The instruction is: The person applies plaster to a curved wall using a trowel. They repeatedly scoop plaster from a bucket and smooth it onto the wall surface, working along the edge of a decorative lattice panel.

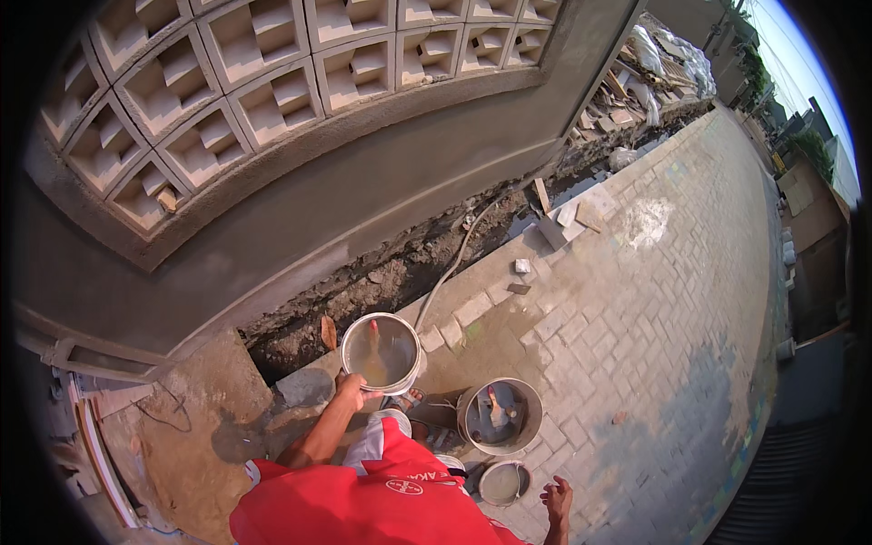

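Observation:
My left hand (352,391) grips the near left rim of a white bucket (400,335), its fingers closed on the edge. The bucket is at the trench's edge, in front of my feet; murky liquid and a red-tipped stick-like tool show inside. To its right is a second bucket (534,420), with grey liquid and a red-tipped tool I cannot make out fully. Nearer me stands a small pail (483,495) of greyish contents. Right of that pail my right hand (557,500) hangs in the air, holding nothing, fingers apart and slightly bent.
A muddy trench (386,277) runs along the grey plastered wall (391,173), below patterned vent blocks (263,32). A hose (459,256) comes out of the trench. Loose blocks (559,230) lie beside it on the brick paving (636,300). Rubble (636,86) is heaped farther off.

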Demonstrator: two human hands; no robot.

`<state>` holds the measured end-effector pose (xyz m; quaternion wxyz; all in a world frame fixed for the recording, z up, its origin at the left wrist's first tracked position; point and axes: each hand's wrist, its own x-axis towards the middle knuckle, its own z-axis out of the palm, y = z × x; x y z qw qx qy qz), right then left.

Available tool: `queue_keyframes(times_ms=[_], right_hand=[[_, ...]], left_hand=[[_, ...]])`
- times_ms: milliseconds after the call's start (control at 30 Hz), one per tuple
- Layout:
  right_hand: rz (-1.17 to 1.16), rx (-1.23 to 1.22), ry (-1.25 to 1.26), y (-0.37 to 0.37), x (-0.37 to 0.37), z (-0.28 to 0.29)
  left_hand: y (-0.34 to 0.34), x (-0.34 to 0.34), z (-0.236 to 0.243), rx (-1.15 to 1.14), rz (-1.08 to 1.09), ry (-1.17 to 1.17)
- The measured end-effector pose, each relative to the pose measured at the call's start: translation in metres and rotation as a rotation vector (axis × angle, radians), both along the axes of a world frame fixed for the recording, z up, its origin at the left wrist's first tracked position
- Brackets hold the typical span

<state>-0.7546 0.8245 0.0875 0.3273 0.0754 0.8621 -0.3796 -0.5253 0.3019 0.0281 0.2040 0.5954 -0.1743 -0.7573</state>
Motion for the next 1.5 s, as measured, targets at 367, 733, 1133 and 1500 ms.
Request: queue_keyframes(times_ms=[367,733,1133,1500], right_hand=[[0.114,-0.063,-0.001,-0.05,0.021,-0.001],[0.061,-0.06,-0.075,0.042,0.054,-0.03],[0.17,-0.011,-0.166,0.115,0.107,-0.071],[0.824,-0.541,0.02,-0.208,0.133,0.098]], left_hand=[[-0.001,0.067,-0.016,0.02,0.231,-0.139],[0.04,0.119,0.018,0.002,0.348,-0.036],[0.113,0.165,0.051,0.002,0.143,0.181],[0.168,0.187,0.047,0.036,-0.043,0.095]])
